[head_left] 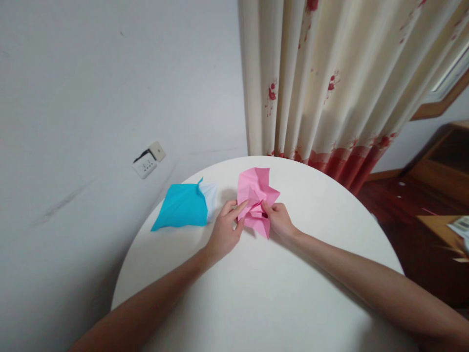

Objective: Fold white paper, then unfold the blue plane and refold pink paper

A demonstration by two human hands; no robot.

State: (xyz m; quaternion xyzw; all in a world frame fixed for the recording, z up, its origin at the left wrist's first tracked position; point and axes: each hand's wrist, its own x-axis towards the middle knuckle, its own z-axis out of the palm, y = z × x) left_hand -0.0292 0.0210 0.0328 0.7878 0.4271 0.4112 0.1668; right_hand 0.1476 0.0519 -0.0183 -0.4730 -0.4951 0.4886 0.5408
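A creased sheet of pink paper [256, 182], partly folded with raised pleats in its middle, is held between my two hands over the round white table [234, 303]. My left hand [226, 230] grips its left side, the index finger lying across the front and the thumb at the lower edge. On the right side, my right hand [280, 218] pinches the paper near the central folds; its other fingers are partly hidden behind the sheet. Left of my left hand lies a bright blue sheet of paper [185, 205], with white sheets [209, 198] showing at its right edge.
A pale wall [110, 73] with a socket [145, 165] and a switch plate [157, 151] borders the table's left side. Cream and red curtains [315, 98] hang behind it. Wooden furniture [445, 161] stands at the right over a dark red floor [388, 205].
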